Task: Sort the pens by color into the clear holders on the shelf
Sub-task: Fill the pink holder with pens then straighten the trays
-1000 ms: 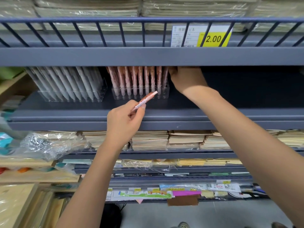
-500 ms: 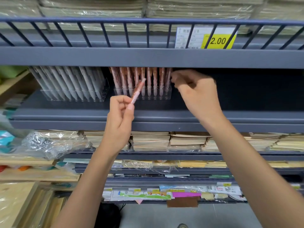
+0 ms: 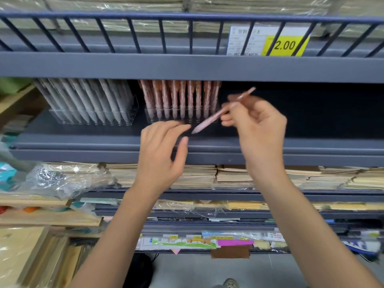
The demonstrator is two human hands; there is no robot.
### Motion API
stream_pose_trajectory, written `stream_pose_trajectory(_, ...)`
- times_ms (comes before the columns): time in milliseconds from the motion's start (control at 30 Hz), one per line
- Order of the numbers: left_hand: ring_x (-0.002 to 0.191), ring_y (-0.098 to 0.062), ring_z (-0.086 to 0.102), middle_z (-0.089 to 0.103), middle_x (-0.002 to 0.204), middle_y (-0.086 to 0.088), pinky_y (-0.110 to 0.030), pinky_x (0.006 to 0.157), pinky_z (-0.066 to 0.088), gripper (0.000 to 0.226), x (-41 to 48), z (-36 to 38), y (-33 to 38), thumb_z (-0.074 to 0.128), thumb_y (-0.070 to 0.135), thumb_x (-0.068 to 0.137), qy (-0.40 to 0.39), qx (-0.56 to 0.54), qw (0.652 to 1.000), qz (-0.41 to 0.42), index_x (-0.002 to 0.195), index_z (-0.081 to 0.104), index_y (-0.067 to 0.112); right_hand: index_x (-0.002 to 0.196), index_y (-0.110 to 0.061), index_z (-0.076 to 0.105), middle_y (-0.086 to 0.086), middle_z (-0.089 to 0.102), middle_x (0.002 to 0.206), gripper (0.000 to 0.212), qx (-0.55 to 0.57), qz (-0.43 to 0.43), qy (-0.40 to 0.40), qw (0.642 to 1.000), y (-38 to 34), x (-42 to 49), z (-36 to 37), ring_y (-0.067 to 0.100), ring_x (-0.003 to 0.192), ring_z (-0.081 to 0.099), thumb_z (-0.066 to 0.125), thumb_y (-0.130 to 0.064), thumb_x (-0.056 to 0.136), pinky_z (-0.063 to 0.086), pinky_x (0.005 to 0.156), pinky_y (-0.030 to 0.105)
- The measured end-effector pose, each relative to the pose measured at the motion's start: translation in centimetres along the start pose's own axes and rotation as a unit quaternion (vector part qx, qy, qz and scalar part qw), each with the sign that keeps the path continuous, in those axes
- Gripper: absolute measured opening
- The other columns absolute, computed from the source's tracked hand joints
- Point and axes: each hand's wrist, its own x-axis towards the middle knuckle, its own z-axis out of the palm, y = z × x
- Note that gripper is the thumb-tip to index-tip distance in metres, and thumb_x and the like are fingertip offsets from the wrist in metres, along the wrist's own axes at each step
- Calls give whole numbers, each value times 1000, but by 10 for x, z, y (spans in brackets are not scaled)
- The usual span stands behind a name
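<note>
Your right hand [image 3: 259, 132] pinches a slim, glossy pink pen [image 3: 207, 122], motion-blurred; your left hand [image 3: 160, 154] hangs loose, holding nothing. The shelf edge [image 3: 187, 67] hides the racked pens [image 3: 182, 96] at their tops.

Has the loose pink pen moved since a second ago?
Yes. The pink pen moved right, from below the pink holder's middle to its right end, passing from left hand to right hand.

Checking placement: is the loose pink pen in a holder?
Out: the right hand pinches the pink pen, tilted, in front of the pink-pen holder.
</note>
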Motion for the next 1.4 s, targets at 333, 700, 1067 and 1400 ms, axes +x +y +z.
stream_pose_trajectory(333, 110, -20, 69, 75, 114, -4, -37, 93, 45, 31, -22, 30, -26, 47, 16, 98, 95, 163, 982, 5, 106, 75, 7, 88, -15, 68, -10, 71, 78, 15, -122, -101, 52, 986, 20, 45, -10, 10, 77, 69, 56, -18, 80, 57, 79, 36)
stream_pose_trajectory(700, 113, -17, 67, 74, 116, -1, -33, 94, 41, 31, -23, 30, -30, 46, 18, 98, 103, 168, 980, 9, 107, 74, 9, 96, -5, 59, 21, 64, 88, 24, -430, -161, -67, 886, 33, 69, 21, 39, 81, 56, 42, -22, 98, 34, 67, 34)
stream_pose_trajectory(1067, 118, -27, 54, 63, 120, -13, -27, 102, 38, 33, -9, -3, -15, 55, 16, 94, 8, 6, 991, -131, 122, 62, 0, 123, 2, 54, 29, 60, 109, 34, -492, -145, -58, 856, 38, 69, 32, 44, 100, 55, 33, -16, 104, 36, 79, 38)
stream_pose_trajectory(1400, 102, -8, 57, 58, 136, -7, -21, 96, 42, 69, 30, -27, -42, 47, 22, 91, -17, -127, 956, -266, 156, 27, 9, 138, -17, 48, -22, 59, 82, 50, -263, -103, 39, 958, 70, 55, 26, -16, 70, 55, 57, -25, 89, 40, 69, 0)
